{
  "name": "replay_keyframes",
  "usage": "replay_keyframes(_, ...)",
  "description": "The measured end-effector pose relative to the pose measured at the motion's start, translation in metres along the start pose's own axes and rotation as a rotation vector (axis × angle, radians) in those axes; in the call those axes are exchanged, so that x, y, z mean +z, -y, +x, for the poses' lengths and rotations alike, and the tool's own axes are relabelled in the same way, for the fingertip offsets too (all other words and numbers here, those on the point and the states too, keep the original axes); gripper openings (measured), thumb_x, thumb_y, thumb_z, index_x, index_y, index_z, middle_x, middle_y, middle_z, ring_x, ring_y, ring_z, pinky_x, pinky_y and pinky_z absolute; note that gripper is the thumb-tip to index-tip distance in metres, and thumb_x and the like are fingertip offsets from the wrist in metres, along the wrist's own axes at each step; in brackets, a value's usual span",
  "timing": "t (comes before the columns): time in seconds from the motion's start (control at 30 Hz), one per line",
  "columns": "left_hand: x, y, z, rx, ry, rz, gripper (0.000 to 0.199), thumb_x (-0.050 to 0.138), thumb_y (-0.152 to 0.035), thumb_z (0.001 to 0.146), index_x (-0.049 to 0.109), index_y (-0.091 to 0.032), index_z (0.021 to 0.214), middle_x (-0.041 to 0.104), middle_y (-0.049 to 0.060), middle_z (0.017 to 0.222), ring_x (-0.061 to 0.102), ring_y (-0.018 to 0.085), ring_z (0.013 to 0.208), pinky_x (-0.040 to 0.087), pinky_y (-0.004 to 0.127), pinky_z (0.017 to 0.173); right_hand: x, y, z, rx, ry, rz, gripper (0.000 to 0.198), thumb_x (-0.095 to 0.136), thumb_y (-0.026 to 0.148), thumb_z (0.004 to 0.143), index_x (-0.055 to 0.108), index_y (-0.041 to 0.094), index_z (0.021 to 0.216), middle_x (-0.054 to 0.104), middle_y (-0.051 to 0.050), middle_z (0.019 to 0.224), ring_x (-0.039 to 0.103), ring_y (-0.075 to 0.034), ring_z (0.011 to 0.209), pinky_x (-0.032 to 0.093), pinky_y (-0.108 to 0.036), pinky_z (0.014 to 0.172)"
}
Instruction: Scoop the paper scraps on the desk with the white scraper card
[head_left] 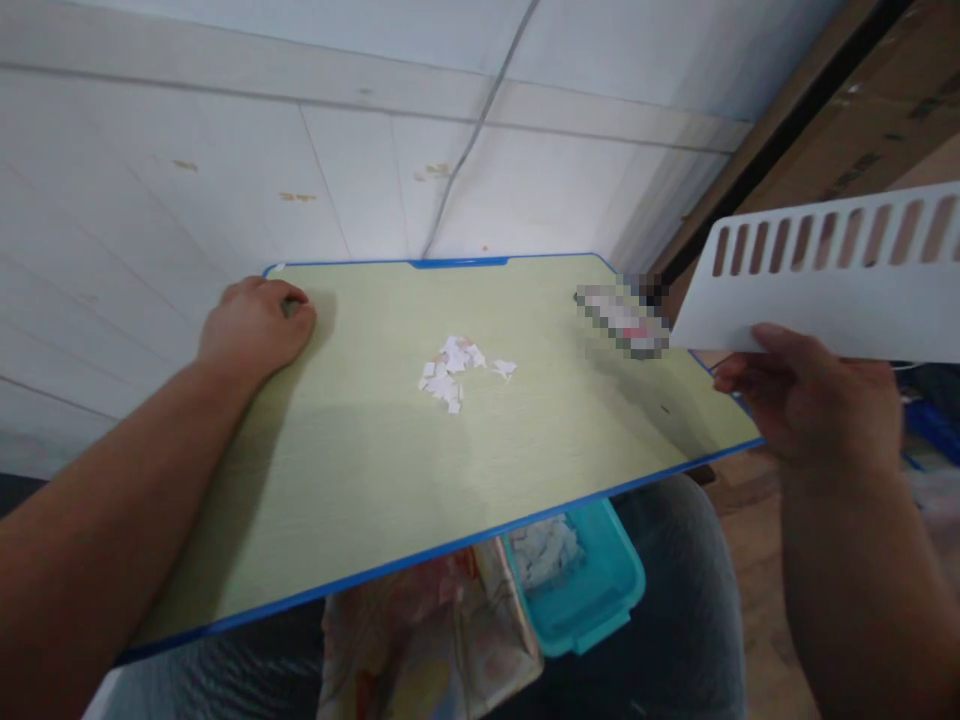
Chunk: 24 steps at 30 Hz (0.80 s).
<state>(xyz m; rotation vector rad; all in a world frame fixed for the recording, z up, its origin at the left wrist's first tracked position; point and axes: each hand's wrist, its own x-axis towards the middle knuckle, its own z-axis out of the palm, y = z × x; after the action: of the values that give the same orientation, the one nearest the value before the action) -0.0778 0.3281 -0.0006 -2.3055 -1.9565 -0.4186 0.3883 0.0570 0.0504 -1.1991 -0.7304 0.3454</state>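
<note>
My right hand grips a white slotted panel by its lower edge, held up over the right side of the small folding table. A row of long slots runs along the panel's upper part. At the table's left edge rests my left hand, its fingers curled closed; whether anything is inside them is hidden. Torn white paper scraps lie in a loose pile near the middle of the tabletop, with a few pieces slightly apart to the right.
A pixelated item lies at the table's right. Below the front edge, a teal plastic bin holds white scraps beside a patterned bag. The wall with a cable stands behind; cardboard boxes are at right.
</note>
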Motion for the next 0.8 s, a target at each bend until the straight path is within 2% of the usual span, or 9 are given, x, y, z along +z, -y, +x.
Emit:
replay_keyframes(0.13, 0.003, 0.006, 0.004, 0.007, -0.001, -0.006, 0.067, 0.039, -0.053, 0.097, 0.081, -0.012, 0.129, 0.072, 0.026, 0.14, 0.067, 0.047, 0.138, 0.055, 0.061, 0.122, -0.011, -0.004, -0.005, -0.078, -0.088, 0.011, 0.029, 0.08, 0.018, 0.06, 0.071, 0.02, 0.086, 0.076, 0.003, 0.075, 0.063, -0.018, 0.039, 0.055, -0.027, 0.029)
replay_keyframes(0.23, 0.003, 0.004, 0.009, 0.029, -0.008, 0.036, 0.066, 0.039, -0.055, 0.099, 0.081, -0.015, 0.13, 0.072, 0.024, 0.144, 0.066, 0.047, 0.139, 0.056, 0.064, 0.12, -0.007, -0.01, -0.018, -0.164, -0.119, 0.029, 0.033, 0.084, 0.014, 0.062, 0.072, 0.023, 0.092, 0.08, 0.002, 0.096, 0.072, -0.017, 0.061, 0.059, -0.024, 0.034)
replay_keyframes(0.3, 0.004, -0.001, 0.015, 0.062, -0.016, 0.071, 0.062, 0.041, -0.053, 0.1, 0.08, -0.017, 0.132, 0.071, 0.021, 0.149, 0.064, 0.047, 0.143, 0.055, 0.065, 0.121, 0.0, -0.016, -0.029, -0.171, -0.096, 0.015, 0.04, 0.088, 0.013, 0.063, 0.073, 0.025, 0.098, 0.08, 0.001, 0.108, 0.073, -0.018, 0.074, 0.06, -0.023, 0.039)
replay_keyframes(0.37, 0.006, -0.009, 0.022, 0.104, -0.006, 0.082, 0.059, 0.045, -0.05, 0.098, 0.079, -0.016, 0.133, 0.071, 0.021, 0.152, 0.062, 0.047, 0.145, 0.053, 0.065, 0.124, 0.007, -0.023, -0.04, -0.114, -0.023, -0.021, 0.039, 0.093, 0.016, 0.069, 0.074, 0.026, 0.102, 0.08, 0.0, 0.109, 0.072, -0.019, 0.075, 0.06, -0.026, 0.042)
replay_keyframes(0.43, 0.008, -0.018, 0.028, 0.119, 0.013, 0.063, 0.059, 0.049, -0.048, 0.096, 0.078, -0.014, 0.135, 0.07, 0.023, 0.152, 0.061, 0.047, 0.147, 0.05, 0.063, 0.127, 0.012, -0.032, -0.049, -0.024, 0.111, -0.108, 0.026, 0.093, 0.026, 0.08, 0.075, 0.026, 0.099, 0.08, -0.002, 0.097, 0.072, -0.022, 0.072, 0.059, -0.029, 0.044)
replay_keyframes(0.5, 0.011, -0.026, 0.031, 0.107, 0.011, 0.024, 0.063, 0.052, -0.049, 0.096, 0.075, -0.011, 0.141, 0.069, 0.024, 0.154, 0.059, 0.045, 0.149, 0.046, 0.06, 0.13, 0.017, -0.039, -0.056, 0.068, 0.261, -0.228, 0.018, 0.09, 0.036, 0.089, 0.076, 0.027, 0.091, 0.078, -0.003, 0.082, 0.075, -0.025, 0.07, 0.064, -0.035, 0.053)
replay_keyframes(0.57, 0.015, -0.033, 0.03, 0.111, 0.002, -0.025, 0.063, 0.046, -0.043, 0.101, 0.072, -0.007, 0.145, 0.07, 0.024, 0.154, 0.06, 0.04, 0.148, 0.044, 0.053, 0.133, 0.024, -0.044, -0.059, 0.139, 0.378, -0.314, 0.024, 0.089, 0.046, 0.093, 0.076, 0.027, 0.085, 0.077, -0.004, 0.075, 0.077, -0.027, 0.072, 0.07, -0.04, 0.068)
replay_keyframes(0.63, 0.019, -0.035, 0.028, 0.111, -0.015, -0.058, 0.06, 0.047, -0.041, 0.102, 0.071, -0.006, 0.145, 0.07, 0.024, 0.153, 0.06, 0.039, 0.148, 0.042, 0.053, 0.133, 0.031, -0.048, -0.059, 0.204, 0.475, -0.331, 0.03, 0.088, 0.053, 0.094, 0.077, 0.027, 0.083, 0.078, -0.004, 0.074, 0.078, -0.028, 0.073, 0.072, -0.042, 0.078)
replay_keyframes(0.8, 0.026, -0.032, 0.029, 0.135, -0.008, -0.095, 0.055, 0.047, -0.044, 0.105, 0.076, -0.011, 0.138, 0.072, 0.021, 0.149, 0.062, 0.036, 0.143, 0.046, 0.054, 0.13, 0.044, -0.05, -0.058, 0.319, 0.626, -0.279, 0.033, 0.085, 0.057, 0.097, 0.083, 0.027, 0.083, 0.079, -0.003, 0.072, 0.078, -0.028, 0.069, 0.072, -0.043, 0.072)
